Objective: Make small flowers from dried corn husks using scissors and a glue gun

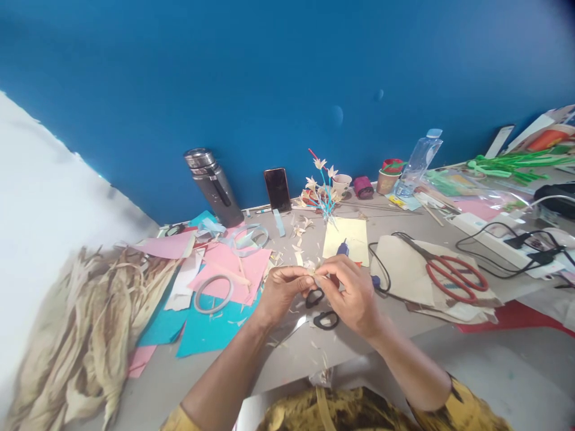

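Note:
Over the middle of the table, my left hand (283, 291) and my right hand (353, 297) meet fingertip to fingertip. Both pinch a small pale piece (311, 269) that looks like dried husk; its exact shape is mostly hidden by the fingers. Just below them lie black-handled scissors (326, 321), partly covered by my right hand. A blue-tipped tool (343, 247) pokes out behind my right hand, on a yellow paper sheet (354, 230). Farther back stand pale husk flowers (320, 164) on blue stems, with loose husk scraps in front.
Dried husks (94, 323) hang over the left edge. Coloured papers (202, 335), a tape roll (198, 297), a thermos (215, 188) and a phone (277, 188) are left and back. Right are red-handled scissors (438, 269), a plastic bottle (417, 164) and a power strip (487, 236) with cords.

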Tool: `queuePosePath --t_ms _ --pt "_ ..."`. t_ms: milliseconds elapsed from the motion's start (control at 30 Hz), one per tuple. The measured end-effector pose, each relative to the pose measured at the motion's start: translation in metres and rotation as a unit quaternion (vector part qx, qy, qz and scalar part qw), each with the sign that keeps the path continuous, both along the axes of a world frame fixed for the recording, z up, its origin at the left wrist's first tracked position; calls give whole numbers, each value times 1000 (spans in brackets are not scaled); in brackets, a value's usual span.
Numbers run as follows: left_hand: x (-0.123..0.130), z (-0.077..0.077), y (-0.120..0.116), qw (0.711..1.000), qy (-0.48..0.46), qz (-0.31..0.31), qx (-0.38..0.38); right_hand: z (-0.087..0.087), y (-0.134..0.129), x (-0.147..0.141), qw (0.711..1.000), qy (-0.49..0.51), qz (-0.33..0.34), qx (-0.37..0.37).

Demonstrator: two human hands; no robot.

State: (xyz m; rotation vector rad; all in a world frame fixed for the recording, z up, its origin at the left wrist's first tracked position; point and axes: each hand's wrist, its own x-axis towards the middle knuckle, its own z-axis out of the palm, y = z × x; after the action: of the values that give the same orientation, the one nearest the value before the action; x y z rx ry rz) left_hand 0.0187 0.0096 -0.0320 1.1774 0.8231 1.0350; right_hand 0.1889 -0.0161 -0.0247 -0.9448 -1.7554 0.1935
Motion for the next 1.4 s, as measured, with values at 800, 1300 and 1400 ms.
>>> queuePosePath --t_ms 800,1300,1400 --pt "7 7 -13 948 203 148 197 -12 -8 7 991 79 -38 -104" --pt "11 5 -14 959 164 128 194 13 -8 14 920 159 91 -346" --pt "10 1 -11 974 129 109 152 15 -5 13 915 163 85 -360"
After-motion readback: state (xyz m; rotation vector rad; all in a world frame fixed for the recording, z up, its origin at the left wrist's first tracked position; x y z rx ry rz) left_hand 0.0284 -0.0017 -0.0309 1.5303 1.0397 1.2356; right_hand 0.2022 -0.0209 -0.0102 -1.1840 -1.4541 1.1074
